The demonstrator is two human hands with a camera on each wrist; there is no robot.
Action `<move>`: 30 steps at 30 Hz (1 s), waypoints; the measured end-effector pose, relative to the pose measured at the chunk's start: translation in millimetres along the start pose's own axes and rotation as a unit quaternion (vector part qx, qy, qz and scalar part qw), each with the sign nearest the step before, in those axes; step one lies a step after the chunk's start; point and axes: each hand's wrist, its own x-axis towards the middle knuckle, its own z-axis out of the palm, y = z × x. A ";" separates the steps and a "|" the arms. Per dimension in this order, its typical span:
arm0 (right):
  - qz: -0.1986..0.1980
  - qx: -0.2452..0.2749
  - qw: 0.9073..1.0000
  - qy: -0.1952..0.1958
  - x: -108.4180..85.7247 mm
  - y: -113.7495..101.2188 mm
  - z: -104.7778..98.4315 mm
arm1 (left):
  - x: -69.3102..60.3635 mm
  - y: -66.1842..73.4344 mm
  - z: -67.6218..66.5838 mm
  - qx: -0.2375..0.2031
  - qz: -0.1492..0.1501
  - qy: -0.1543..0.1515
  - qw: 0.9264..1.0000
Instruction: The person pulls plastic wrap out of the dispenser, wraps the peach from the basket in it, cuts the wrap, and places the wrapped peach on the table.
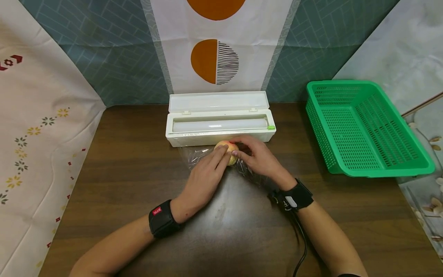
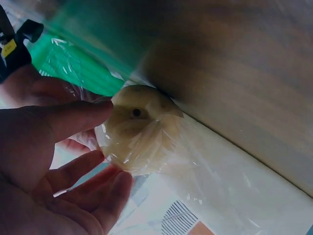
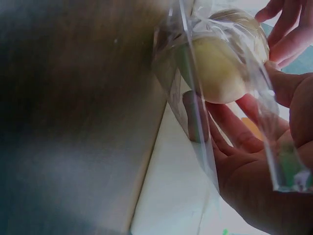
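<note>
A yellowish apple with a red blush sits before the white cling film dispenser, partly wrapped in clear film. In the left wrist view, film is drawn over the apple, its dark blossom end showing. My left hand holds the apple between thumb and fingers from the left. From the right, my right hand grips it, thumb near and fingers at the far side. Loose film hangs past the right fingers in the right wrist view. The fingers hide part of the apple.
The dispenser's lid stands raised, showing the film roll and a green slider. A green plastic basket is at the right. A black cable runs from the right wristband across the brown table. Patterned cloths hang around.
</note>
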 end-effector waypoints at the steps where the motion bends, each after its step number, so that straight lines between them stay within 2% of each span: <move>1: -0.001 0.000 1.000 0.002 0.1 0.1 0.0 | 1.1 -1.6 0.1 -0.001 0.001 -0.001 1.000; 14: -0.005 -0.011 1.000 0.011 -0.1 2.0 0.0 | 13.2 -19.6 2.8 -0.009 0.045 0.013 0.999; 19: -0.008 -0.005 1.000 0.011 -0.1 2.6 -0.2 | 17.2 -28.8 3.7 -0.035 0.057 0.005 0.998; 23: -0.016 -0.005 1.000 0.005 -0.2 2.8 -1.5 | 17.8 -33.8 4.4 -0.058 0.059 -0.002 0.997; 30: -0.013 -0.018 1.000 -0.018 -2.8 3.8 -13.5 | 18.2 -36.6 6.6 -0.057 0.069 0.000 0.996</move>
